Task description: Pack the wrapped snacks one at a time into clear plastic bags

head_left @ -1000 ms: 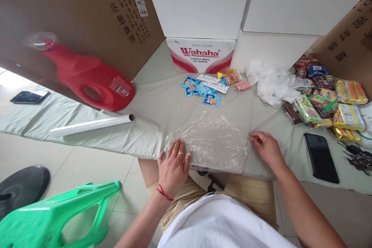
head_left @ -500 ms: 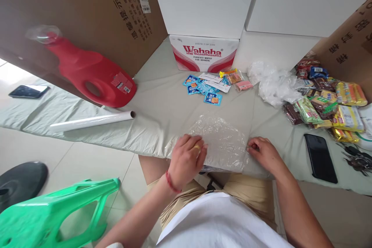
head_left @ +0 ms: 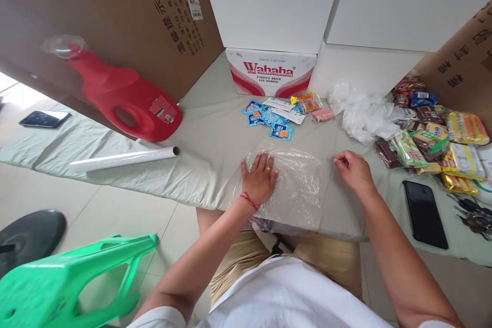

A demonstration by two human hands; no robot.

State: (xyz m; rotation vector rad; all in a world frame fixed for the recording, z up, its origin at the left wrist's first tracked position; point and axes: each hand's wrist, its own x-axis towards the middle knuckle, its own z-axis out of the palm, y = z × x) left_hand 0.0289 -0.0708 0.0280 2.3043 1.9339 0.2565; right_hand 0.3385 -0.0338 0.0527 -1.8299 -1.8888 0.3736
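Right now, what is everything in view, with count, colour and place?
Clear sheet or bag: one, colourless, front centre
Packets: several, blue or white, centre
Wrapped snacks: few, pink/yellow, beside packets
Wahaha box: one, white-red, behind
Plain boxes: several, white, back
Crumpled plastic: clump, whitish, centre-right
Snack pile: many, multicoloured, right
Phones: two, black, left and right
Keys: bunch, dark, right
Bottle: one, red, left
Roll: one, white, left
Cartons: two, brown, sides
Stool: one, green, lower left
Round base: one, black, left
Cloth: grey-green, beneath
Left hand: one, gold ring, on sheet
Right hand: one, beside sheet
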